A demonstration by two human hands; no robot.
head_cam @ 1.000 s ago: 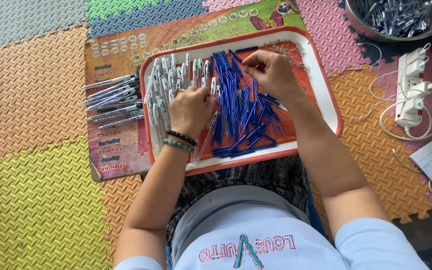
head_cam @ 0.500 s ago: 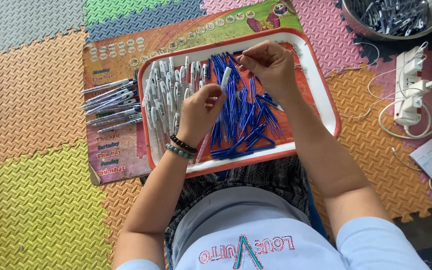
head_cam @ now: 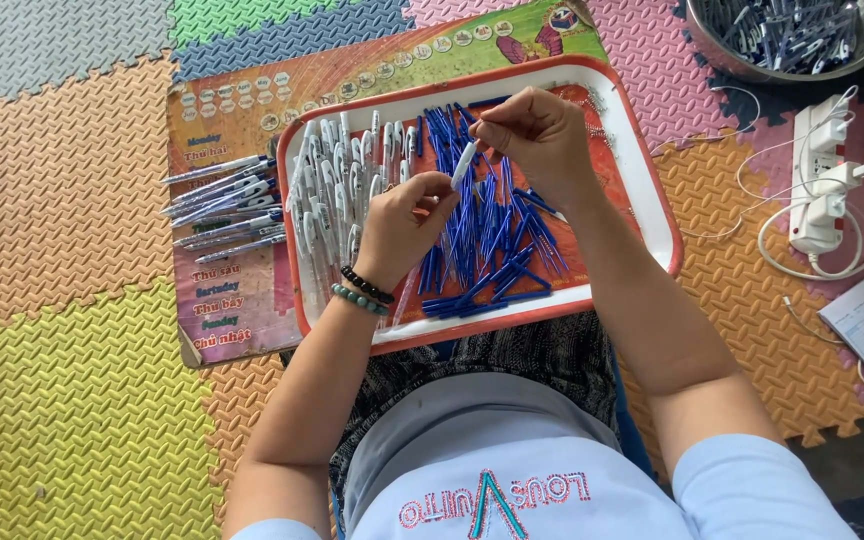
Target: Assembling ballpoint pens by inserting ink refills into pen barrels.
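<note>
Head view: right hand (head_cam: 542, 135) lifted white pen barrel (head_cam: 463, 165) off tray (head_cam: 652, 190), fingers pinching; left hand (head_cam: 402, 225) fingers curled, contents unclear.

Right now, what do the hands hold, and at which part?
A white pen barrel: the right hand pinches its upper end, the left hand its lower end, above the tray.
</note>
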